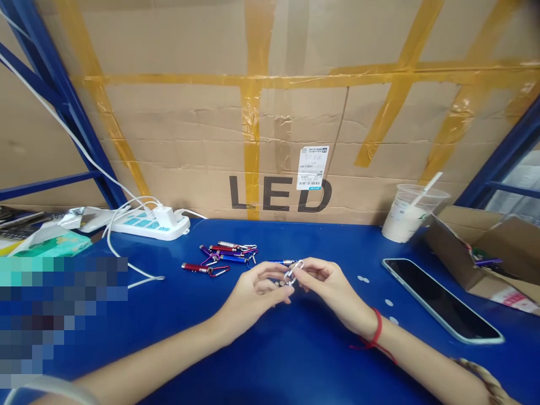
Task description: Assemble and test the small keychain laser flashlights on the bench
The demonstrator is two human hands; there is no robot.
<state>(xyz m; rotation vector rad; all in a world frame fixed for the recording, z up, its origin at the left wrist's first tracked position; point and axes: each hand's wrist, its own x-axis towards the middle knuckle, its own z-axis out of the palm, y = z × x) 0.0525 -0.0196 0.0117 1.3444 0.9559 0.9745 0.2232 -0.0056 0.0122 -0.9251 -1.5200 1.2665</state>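
Observation:
Over the blue table, my left hand and my right hand meet at the middle. Both pinch a small blue keychain flashlight with a silver carabiner clip. The left fingers curl round the flashlight's body and the right fingers pinch the clip. A red string bracelet circles my right wrist. Just behind the hands lies a small pile of red, blue and purple keychain flashlights.
A phone lies face up at right, beside an open cardboard box and a plastic cup with a straw. A white power strip with cables sits at back left. Small white discs dot the table. A taped cardboard wall stands behind.

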